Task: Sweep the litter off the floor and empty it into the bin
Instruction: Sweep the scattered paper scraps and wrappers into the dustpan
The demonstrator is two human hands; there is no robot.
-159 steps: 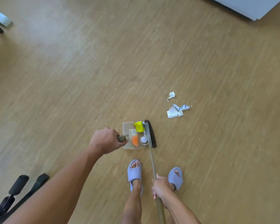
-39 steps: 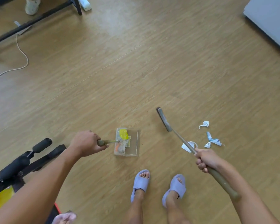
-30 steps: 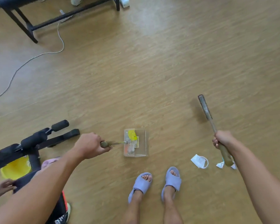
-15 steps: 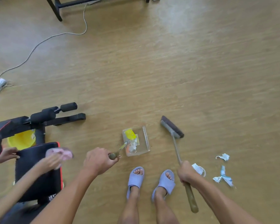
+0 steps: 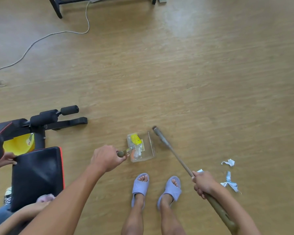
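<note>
My left hand grips the handle of a clear dustpan held in front of my feet. Inside it lie a yellow scrap, an orange piece and clear wrappers. My right hand grips the shaft of a broom whose head is just right of the dustpan. White and blue paper scraps lie on the wood floor to my right, with another white scrap above them. A bit of white litter peeks out beside my right hand.
A black exercise bench stands at the left, with a yellow bin partly hidden behind it. Another person's hand holds the bench. A white cable runs across the far floor near black furniture legs.
The view shifted slightly. The broom head swung left to sit close beside the dustpan. The other person's hand with the pink cloth moved down off the bench top.
</note>
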